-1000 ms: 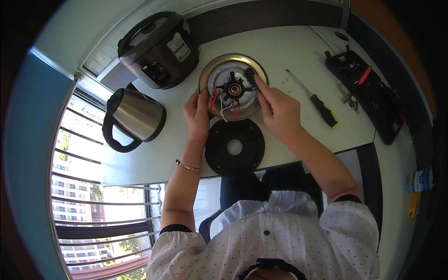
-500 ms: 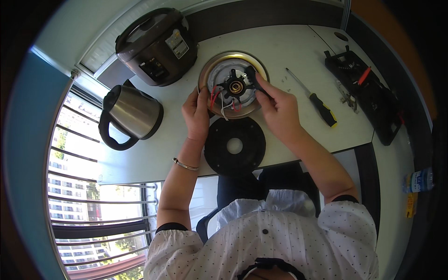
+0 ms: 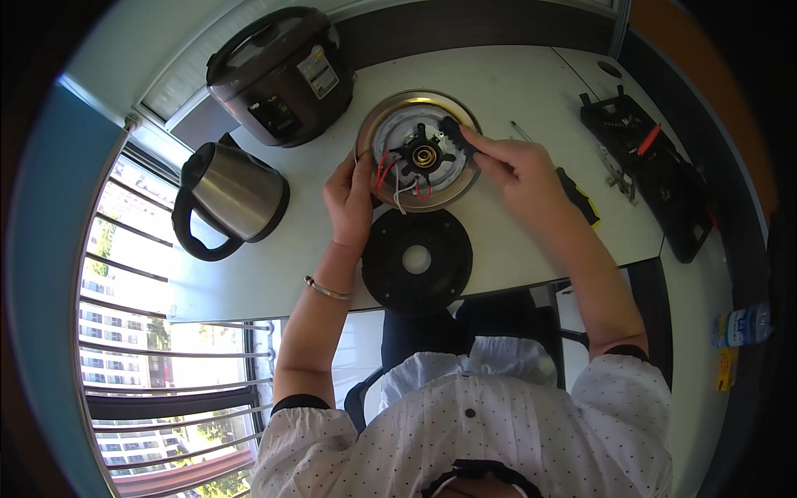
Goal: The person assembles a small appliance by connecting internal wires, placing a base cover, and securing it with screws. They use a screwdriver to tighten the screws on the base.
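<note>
My left hand [image 3: 350,195] is closed on the left rim of a round metal appliance base [image 3: 378,192], turned open side up. Inside it sits a black star-shaped hub [image 3: 405,154] with a brass-coloured ring, and red and white wires [image 3: 398,192] run along its left and lower sides. Between the thumb and fingers of my right hand [image 3: 519,170] is a small black plastic part [image 3: 455,134], over the base's upper right, to the right of the hub. A black disc [image 3: 386,274] with a central hole lies just below the base.
A steel kettle [image 3: 241,189] and a dark rice cooker [image 3: 286,75] stand at the left. Right of my right hand lies a yellow-black screwdriver [image 3: 575,192], partly covered by it. An opened black tool case [image 3: 664,183] is at the far right, with loose metal bits [image 3: 616,178] beside it.
My right hand has moved right with the small black part, away from the hub, and now covers the middle of the screwdriver. My left hand still grips the rim.
</note>
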`<state>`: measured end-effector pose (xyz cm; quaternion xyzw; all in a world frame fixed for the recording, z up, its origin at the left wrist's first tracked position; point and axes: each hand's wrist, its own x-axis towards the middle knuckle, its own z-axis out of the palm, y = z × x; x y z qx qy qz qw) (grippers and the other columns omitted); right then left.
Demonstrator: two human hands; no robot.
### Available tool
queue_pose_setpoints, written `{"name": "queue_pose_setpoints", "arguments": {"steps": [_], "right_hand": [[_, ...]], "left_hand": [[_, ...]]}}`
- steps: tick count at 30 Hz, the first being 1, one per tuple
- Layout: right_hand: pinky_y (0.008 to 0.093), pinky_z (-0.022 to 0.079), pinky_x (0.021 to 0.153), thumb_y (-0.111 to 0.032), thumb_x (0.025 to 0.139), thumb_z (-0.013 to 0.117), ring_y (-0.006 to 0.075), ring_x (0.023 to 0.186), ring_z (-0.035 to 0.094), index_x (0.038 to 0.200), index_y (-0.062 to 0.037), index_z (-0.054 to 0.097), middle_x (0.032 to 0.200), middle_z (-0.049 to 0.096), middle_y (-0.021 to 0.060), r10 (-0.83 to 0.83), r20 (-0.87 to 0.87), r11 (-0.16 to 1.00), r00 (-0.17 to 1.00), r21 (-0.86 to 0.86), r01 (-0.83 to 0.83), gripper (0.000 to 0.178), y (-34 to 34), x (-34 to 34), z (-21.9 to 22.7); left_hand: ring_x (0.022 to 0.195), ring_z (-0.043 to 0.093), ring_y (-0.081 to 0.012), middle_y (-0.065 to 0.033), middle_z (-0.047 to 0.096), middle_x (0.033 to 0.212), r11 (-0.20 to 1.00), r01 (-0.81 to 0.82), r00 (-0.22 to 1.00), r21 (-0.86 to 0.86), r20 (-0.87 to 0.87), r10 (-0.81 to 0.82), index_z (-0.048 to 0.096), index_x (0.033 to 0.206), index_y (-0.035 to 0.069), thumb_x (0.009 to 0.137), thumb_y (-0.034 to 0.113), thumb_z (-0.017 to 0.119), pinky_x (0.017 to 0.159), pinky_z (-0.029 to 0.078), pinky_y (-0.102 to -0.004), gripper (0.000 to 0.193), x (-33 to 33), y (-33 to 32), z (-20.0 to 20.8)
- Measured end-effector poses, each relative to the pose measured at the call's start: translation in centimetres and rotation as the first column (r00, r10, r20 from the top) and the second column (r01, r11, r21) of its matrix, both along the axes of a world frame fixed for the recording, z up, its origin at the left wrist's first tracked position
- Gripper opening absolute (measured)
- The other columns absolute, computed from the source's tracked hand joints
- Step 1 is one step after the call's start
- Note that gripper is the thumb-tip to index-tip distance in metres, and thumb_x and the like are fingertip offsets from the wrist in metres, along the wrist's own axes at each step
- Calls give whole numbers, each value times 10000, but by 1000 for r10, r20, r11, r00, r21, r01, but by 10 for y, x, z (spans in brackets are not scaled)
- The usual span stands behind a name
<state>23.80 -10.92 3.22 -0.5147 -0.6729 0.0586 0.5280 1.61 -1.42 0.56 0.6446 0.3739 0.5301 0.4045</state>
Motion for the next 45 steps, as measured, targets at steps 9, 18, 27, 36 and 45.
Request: {"name": "queue_pose_setpoints", "arguments": {"steps": [9,18,27,36,45], "right_hand": [[277,418,524,-41,827,614,184,488,486,1176,-145,613,655,590,140,46,-31,996,998,-76,-49,364,3,1,1],[244,411,520,-16,840,603,98,515,461,1221,-83,574,635,576,92,-56,-287,996,956,-89,32,388,-4,-34,-16],[204,375,521,-24,856,613,48,577,425,1213,-144,601,691,535,-29,-2,-617,965,787,-209,-161,377,-8,-30,-14],[208,385,536,-11,848,600,57,585,460,1215,-205,596,684,530,-14,66,-250,911,966,-380,-160,415,-1,6,12],[225,398,547,4,832,603,76,561,430,1160,-170,637,647,538,-11,115,-263,860,958,-457,-228,373,-3,15,36]], "left_hand": [[649,420,-36,21,532,686,999,9,1000,40,3,-9,607,931,-67,915,165,540,551,368,-202,242,0,0,2],[662,429,-39,12,543,681,998,-18,1000,53,13,18,610,924,-76,914,175,544,565,382,-208,260,2,-2,3],[652,442,-39,22,538,693,1000,17,999,8,39,-17,619,984,-71,911,164,541,571,383,-198,258,1,-3,3],[661,467,-37,21,559,726,1000,21,999,9,42,-22,612,1087,-57,907,154,543,589,402,-191,285,1,-7,6],[697,483,-39,9,580,774,998,59,998,13,28,-59,590,1154,-47,903,149,553,615,417,-187,320,-1,-3,2]]}}
